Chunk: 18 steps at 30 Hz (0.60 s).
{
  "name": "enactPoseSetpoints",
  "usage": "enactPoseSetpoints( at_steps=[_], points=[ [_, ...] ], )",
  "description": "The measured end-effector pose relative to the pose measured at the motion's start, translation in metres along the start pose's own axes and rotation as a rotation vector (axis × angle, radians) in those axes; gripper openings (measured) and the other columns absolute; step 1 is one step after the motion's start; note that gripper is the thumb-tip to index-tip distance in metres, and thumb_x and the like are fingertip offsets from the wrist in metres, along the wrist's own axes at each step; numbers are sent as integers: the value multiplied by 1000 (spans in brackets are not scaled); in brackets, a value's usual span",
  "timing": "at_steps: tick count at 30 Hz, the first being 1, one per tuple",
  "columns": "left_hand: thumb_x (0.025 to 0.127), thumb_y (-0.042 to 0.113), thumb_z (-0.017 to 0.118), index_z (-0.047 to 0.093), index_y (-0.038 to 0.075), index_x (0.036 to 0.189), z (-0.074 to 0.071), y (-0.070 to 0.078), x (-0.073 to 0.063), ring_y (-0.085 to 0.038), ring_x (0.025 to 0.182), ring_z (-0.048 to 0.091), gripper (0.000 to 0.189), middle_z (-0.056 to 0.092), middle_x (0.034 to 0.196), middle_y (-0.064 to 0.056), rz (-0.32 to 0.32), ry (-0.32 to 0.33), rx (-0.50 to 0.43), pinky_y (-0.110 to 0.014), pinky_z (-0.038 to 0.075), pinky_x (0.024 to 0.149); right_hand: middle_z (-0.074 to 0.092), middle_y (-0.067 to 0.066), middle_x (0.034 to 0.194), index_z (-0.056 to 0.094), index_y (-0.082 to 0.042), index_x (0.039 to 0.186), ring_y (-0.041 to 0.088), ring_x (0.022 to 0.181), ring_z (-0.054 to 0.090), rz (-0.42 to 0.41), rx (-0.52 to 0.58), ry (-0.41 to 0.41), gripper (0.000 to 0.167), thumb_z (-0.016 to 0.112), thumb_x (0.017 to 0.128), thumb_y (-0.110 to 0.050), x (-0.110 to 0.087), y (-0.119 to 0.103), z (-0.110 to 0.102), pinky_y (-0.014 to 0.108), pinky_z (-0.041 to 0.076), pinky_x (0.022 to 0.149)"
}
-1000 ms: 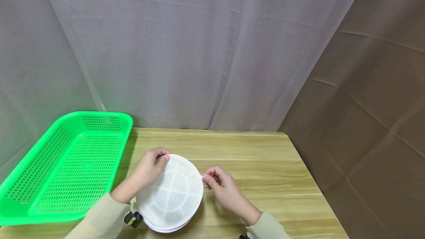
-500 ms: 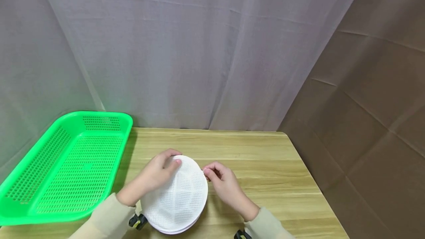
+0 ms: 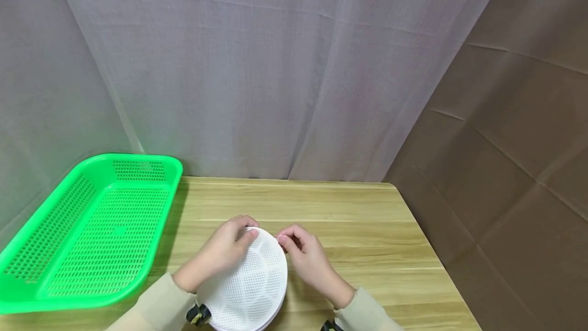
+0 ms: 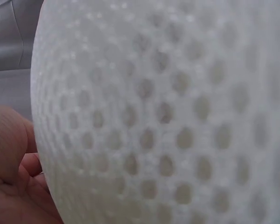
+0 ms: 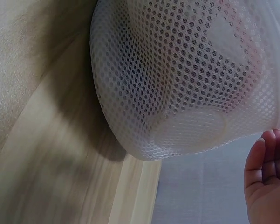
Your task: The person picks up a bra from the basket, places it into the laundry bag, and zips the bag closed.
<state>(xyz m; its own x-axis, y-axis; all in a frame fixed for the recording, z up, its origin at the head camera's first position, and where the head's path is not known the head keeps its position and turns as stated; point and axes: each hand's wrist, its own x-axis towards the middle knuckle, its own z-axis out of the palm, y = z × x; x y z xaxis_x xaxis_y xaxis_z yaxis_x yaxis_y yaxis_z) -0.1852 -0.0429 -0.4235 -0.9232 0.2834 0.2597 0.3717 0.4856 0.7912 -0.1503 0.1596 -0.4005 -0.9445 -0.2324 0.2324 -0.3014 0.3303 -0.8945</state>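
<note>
A round white mesh laundry bag [image 3: 254, 282] is held above the table in the head view, its flat lid side turned up. My left hand [image 3: 228, 246] grips its upper left edge, thumb on the mesh and fingers behind. At its upper right edge my right hand [image 3: 305, 254] pinches something small at the rim; the fingertips hide what it is. Honeycomb mesh of the bag [image 4: 158, 116] fills most of the left wrist view. In the right wrist view, the bulging side of the bag [image 5: 177, 60] shows, with a pinkish patch behind the mesh.
A green perforated plastic basket [image 3: 172, 208] stands on the left of the wood-grain table [image 3: 349, 208]. Grey cloth [image 3: 257, 65] hangs behind the table, and brown cloth [image 3: 514, 167] covers the right side.
The bag and my left hand have shifted right and toward the near edge. My right hand has moved slightly left, still pinching at the bag's rim.
</note>
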Motion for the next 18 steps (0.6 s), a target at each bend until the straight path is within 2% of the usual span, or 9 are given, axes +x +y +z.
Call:
enactPoseSetpoints(
  at_steps=[9, 18],
  points=[
    [93, 11, 63, 66, 14, 94, -4, -5, 1, -16, 93, 58, 4, 65, 96, 2, -62, -4, -21, -42, 47, 87, 64, 5, 82, 64, 0, 91, 37, 80, 61, -35, 2, 1, 6, 58, 94, -1, 0, 1, 2, 34, 55, 71],
    [94, 10, 62, 66, 11, 94, -10, -9, 3, -17, 88, 57, 4, 65, 92, -1, -102, 7, -60, -41, 47, 84, 64, 9, 82, 64, -1, 89, 33, 78, 61, -51, -10, 13, 7, 59, 94, 0, -1, 6, 1, 31, 54, 69]
  ],
)
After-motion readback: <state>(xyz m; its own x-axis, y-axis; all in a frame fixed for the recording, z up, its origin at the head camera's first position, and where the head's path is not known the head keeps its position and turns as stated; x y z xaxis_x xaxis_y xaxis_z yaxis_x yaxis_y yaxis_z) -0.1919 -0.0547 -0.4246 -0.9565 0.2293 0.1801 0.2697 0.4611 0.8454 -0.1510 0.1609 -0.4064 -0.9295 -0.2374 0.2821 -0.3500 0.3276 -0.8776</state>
